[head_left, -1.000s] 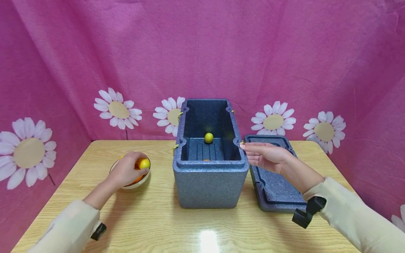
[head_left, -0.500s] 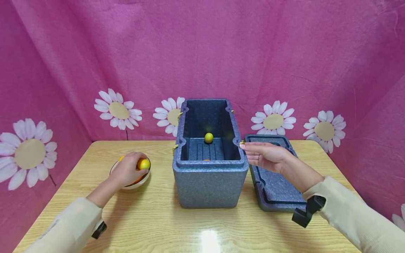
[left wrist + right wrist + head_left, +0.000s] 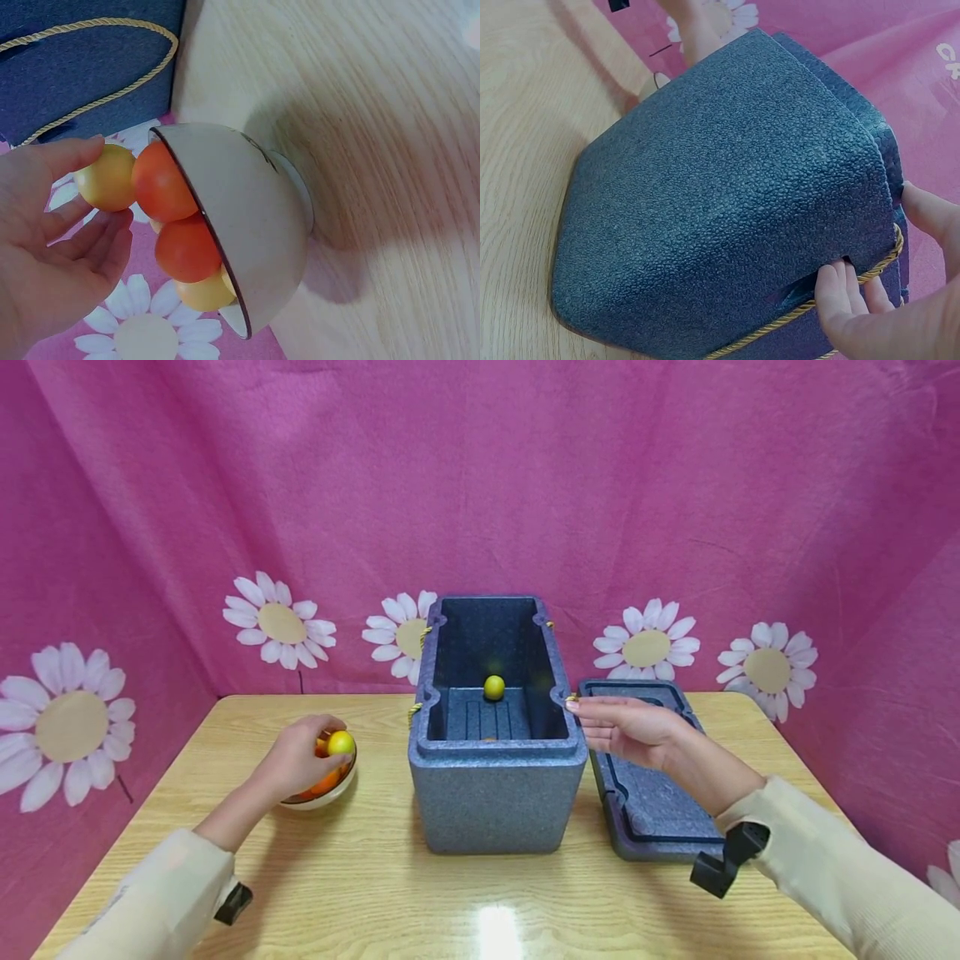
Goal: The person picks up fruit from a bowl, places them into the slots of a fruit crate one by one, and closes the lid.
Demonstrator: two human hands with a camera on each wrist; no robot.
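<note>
My left hand pinches a yellow ball between thumb and fingers, just at the mouth of a white, dark-rimmed bowl. Orange balls and more yellow ones fill that bowl. In the middle of the table stands a dark grey foam box, its top uncovered. Another yellow ball lies on its floor, with a bit of orange showing behind the front wall. My right hand holds the box's right side, thumb at the rim and fingers by the yellow rope.
A grey foam lid lies on the wooden table to the right of the box, partly under my right arm. Behind the table hangs a pink curtain with white flowers. Rope also loops along the box's left side.
My left hand has shifted slightly and lifted the yellow ball a little, so more orange balls show in the bowl. The right hand keeps its place on the box.
</note>
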